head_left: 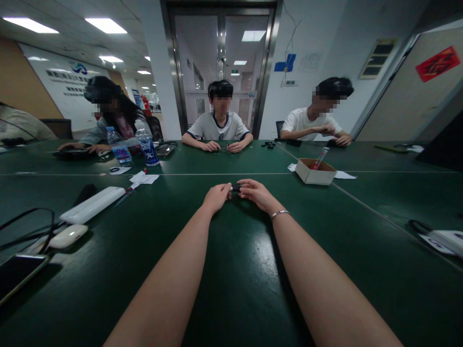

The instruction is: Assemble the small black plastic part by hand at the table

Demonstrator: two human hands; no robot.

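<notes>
Both hands meet over the middle of the green table [235,270]. Between them is a small dark, stick-like thing [236,188] with a pale, shiny part at its left end; its exact kind is too small to make out. My left hand [218,196] pinches that pale end between thumb and fingers. The fingers of my right hand [257,193] are closed around the dark right end, partly hiding it. A silvery bracelet [280,213] circles my right wrist.
An open cardboard box [314,175] with a clear tube stands ahead to the right. Two bottles [147,147] are ahead left. At left lie a white power strip-like block [93,205], a white case [68,236] and a phone [21,272]. A person [219,120] sits opposite.
</notes>
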